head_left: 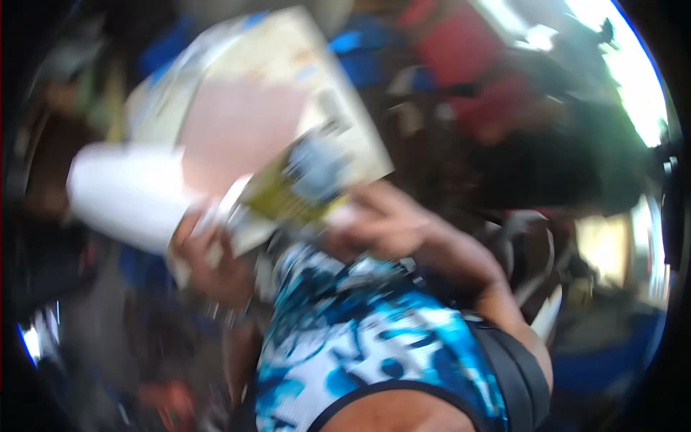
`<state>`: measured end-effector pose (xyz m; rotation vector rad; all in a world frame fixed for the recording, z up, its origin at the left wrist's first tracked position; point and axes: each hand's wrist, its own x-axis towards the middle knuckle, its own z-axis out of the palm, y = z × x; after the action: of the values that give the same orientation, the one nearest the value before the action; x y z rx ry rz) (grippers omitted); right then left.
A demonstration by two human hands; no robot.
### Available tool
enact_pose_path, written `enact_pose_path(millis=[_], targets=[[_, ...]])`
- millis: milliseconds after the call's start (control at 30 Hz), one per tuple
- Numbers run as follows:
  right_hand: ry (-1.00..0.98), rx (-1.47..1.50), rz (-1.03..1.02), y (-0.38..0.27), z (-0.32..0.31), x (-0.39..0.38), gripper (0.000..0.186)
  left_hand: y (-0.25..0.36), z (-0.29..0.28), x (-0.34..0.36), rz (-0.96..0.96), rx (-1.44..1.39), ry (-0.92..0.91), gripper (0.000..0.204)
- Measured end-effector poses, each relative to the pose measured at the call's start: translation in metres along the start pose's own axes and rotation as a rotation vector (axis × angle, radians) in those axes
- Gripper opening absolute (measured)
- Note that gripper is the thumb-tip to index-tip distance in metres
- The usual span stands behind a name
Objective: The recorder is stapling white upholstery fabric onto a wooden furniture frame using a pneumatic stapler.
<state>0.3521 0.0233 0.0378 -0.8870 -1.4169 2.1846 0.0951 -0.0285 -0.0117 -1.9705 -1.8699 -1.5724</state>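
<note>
Motion blurs the whole view. My left hand (209,252) is closed at the lower edge of a curved white sheet (129,191), which spreads out to the left. Close to my body, my right hand (378,223) has its fingers closed on the right end of an olive-yellow printed packet (270,194) with a grey-blue round patch. The packet lies slantwise between both hands. Beyond them is a pale board or tabletop (356,126), its surface marked with smudges. A flat pinkish sheet (237,129) rests on it. The exact finger contacts are smeared.
Red chair-like shapes (468,50) stand at the far right, with a large dark mass (547,151) nearer. Blue items (356,54) show behind the board. A blurred orange-red thing (169,399) is at the lower left.
</note>
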Motion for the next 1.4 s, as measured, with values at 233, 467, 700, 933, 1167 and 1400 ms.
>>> enact_pose_path(millis=[233,467,700,933,1167,1400], targets=[[0.138,-0.176,-0.200,0.004,0.006,-0.051,0.074,-0.001,-0.039,0.029,0.328,0.499,-0.400,0.041],[0.387,-0.301,-0.229,0.038,0.031,-0.068,0.077,-0.016,-0.047,0.044,0.271,0.259,-0.715,0.043],[0.488,-0.413,-0.244,0.022,0.061,-0.077,0.085,-0.025,-0.049,0.050,0.333,0.408,-0.765,0.041],[0.423,-0.488,-0.174,0.031,0.076,-0.063,0.041,-0.049,-0.065,0.034,0.268,0.343,-0.735,0.039],[0.548,-0.063,-0.237,0.082,0.083,-0.068,0.057,-0.034,-0.033,0.047,0.361,0.202,-0.618,0.027],[0.327,-0.175,-0.343,0.091,0.059,-0.047,0.056,-0.038,-0.038,0.036,0.370,0.217,-0.616,0.031]])
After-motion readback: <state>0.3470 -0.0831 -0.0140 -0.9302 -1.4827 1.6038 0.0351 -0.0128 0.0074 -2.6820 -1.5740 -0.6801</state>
